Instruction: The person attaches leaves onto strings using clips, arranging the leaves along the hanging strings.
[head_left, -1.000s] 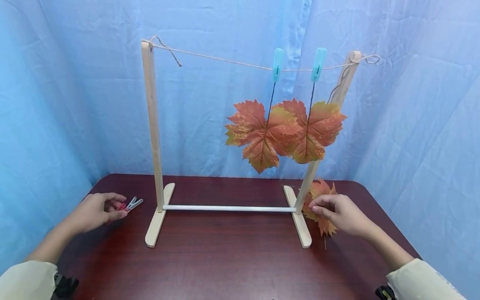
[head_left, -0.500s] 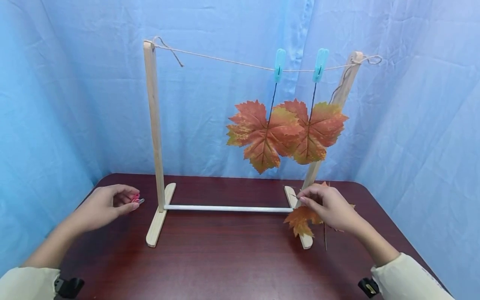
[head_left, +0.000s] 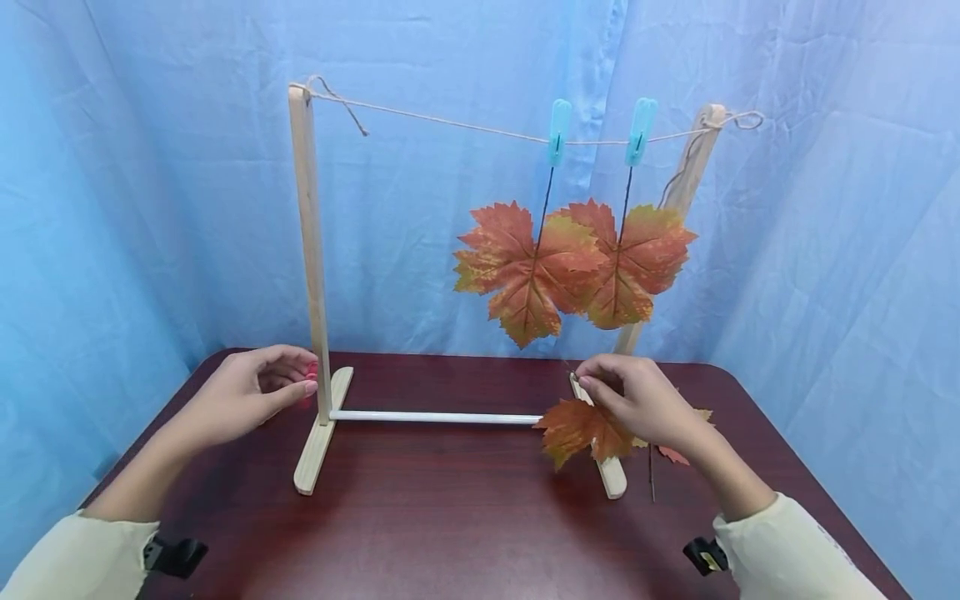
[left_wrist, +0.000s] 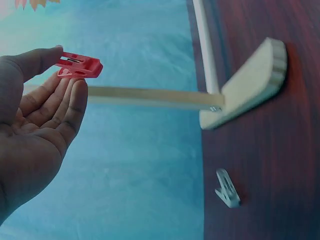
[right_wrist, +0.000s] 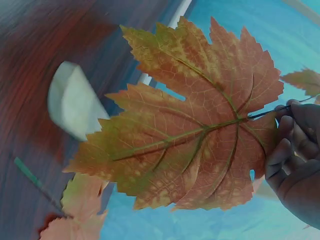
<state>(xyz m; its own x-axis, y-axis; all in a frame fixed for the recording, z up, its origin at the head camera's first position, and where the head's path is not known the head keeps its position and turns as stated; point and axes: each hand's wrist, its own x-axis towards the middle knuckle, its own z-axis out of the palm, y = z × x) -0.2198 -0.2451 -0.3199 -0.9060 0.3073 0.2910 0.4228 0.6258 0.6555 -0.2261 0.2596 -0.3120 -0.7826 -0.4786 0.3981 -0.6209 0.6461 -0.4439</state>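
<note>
My left hand (head_left: pixel 251 392) pinches a red clothespin (left_wrist: pixel 80 66) between thumb and fingers, beside the rack's left post (head_left: pixel 308 250). In the head view the hand mostly hides this clothespin. My right hand (head_left: pixel 637 396) pinches the dark stem (right_wrist: pixel 267 113) of an orange-and-green artificial leaf (right_wrist: pixel 200 135), which hangs below the fingers in front of the right foot. Two similar leaves, a left one (head_left: pixel 525 271) and a right one (head_left: pixel 637 262), hang by their stems from light blue clothespins (head_left: pixel 558 133) on the twine line (head_left: pixel 450 122).
On the table (head_left: pixel 450 517), another leaf (right_wrist: pixel 80 205) lies under my right forearm. A pale clothespin (left_wrist: pixel 228 189) rests on the tabletop near the rack's left foot (head_left: pixel 322 433). A white crossbar (head_left: pixel 435 417) joins the two feet low down. Blue curtain (head_left: pixel 187 208) surrounds the table.
The left hand has lifted the red clothespin off the table and moved right to the left post. The right hand has picked up a leaf by its stem and moved it left.
</note>
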